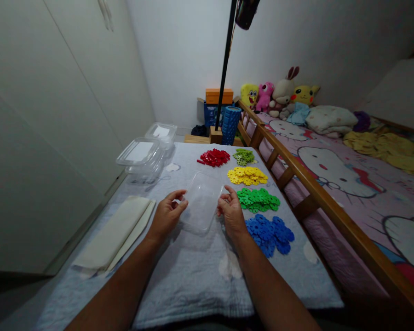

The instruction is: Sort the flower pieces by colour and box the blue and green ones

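A clear plastic container [203,202] sits in the middle of the grey cloth-covered table [193,276]. My left hand [166,216] grips its left edge and my right hand [232,212] grips its right edge, fingers curled on the rim. To the right of my right hand lie piles of flat plastic discs: blue [269,232] nearest, then green [258,200], yellow [247,175] and light green [243,156]. A pile of red pieces [214,157] lies at the far middle.
Stacked clear containers with lids [148,156] stand at the far left. A folded cream cloth [115,232] lies at the left. A wooden bed rail [307,184] runs along the table's right side. A black pole [225,64] rises behind the table.
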### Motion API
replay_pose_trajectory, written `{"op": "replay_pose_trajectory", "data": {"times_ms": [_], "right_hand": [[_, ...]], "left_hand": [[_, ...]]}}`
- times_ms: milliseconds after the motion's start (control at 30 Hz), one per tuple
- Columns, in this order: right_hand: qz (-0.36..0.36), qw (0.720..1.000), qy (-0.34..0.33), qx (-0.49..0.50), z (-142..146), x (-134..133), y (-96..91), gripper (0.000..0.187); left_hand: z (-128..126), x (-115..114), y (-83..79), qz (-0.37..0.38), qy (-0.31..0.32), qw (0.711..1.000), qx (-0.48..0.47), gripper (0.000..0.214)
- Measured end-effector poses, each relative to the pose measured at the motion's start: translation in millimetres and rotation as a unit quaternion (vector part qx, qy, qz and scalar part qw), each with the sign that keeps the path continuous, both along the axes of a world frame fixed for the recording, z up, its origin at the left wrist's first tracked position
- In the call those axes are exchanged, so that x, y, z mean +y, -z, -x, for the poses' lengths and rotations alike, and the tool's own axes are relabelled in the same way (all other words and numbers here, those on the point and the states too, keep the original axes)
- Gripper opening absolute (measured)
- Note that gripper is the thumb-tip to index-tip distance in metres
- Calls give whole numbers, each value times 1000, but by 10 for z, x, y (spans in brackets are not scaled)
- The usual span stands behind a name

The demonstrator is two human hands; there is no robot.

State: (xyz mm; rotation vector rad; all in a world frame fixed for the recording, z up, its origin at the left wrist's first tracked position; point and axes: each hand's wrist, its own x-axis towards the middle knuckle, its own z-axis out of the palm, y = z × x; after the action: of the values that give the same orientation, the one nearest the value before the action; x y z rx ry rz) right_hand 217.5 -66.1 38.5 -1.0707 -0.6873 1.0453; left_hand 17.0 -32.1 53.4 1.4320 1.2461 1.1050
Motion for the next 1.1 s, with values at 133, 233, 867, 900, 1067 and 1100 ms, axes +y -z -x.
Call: {"op": "replay_pose_trajectory", "data": {"times_ms": [133, 233, 867, 900, 1067, 1100], "right_hand": [[-5, 1000, 20, 4, -16, 2, -30, 54], [-17, 999, 42, 2, -6, -4, -61, 44], [41, 997, 36, 52, 112, -85, -71, 38], [47, 998, 32, 39, 117, -90, -56, 35], [50, 994, 95, 0, 18, -41, -9, 29], [51, 993, 105, 2, -12, -25, -11, 33]], "left_hand": [[26, 12, -6, -16, 7, 1000, 17, 46], [43, 23, 11, -45, -8, 997, 59, 43], [-228, -199, -69, -444, 76, 792, 413, 23], [-223, -185, -59, -444, 75, 789, 418, 25], [-138, -129, -47, -467, 73, 785, 400, 25], [-120, -120, -45, -470, 77, 787, 392, 25]]}}
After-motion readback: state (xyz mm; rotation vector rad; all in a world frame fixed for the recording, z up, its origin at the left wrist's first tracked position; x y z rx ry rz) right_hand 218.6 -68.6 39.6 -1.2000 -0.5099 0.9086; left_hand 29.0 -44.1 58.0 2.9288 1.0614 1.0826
